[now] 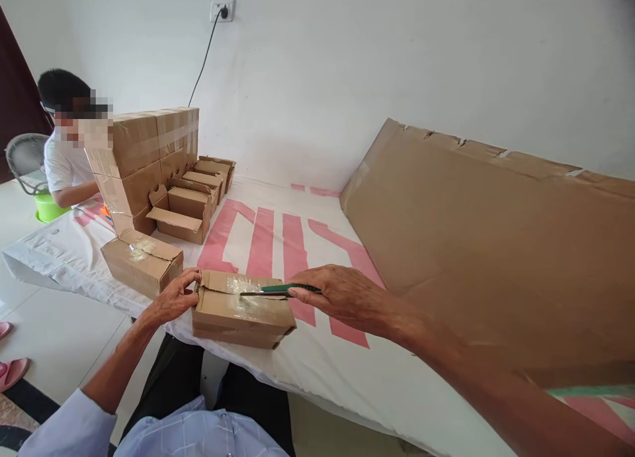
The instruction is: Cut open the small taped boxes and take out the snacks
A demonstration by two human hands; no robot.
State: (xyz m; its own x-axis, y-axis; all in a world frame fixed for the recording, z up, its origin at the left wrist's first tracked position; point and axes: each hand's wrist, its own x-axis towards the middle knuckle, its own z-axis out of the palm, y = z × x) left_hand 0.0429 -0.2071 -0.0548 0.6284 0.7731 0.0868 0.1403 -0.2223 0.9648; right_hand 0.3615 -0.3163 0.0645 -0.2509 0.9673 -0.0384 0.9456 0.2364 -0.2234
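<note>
A closed cardboard box (233,318) with clear tape across its top seam lies in front of me near the table's edge. My left hand (173,297) grips the box's left end, fingers bent over the corner. In my right hand (335,291) is a green utility knife (278,288), held nearly flat. Its slim metal blade points left and lies at the taped seam; whether it has cut in cannot be told. Left of my left hand is another taped cardboard box (141,258), apart from the first.
Stacked taped boxes (141,143) stand at the left, beside several open boxes (183,212). A large cardboard sheet (496,245) leans on the wall at right. A white cloth with red markings covers the table (307,364). A person (64,159) sits behind the stack.
</note>
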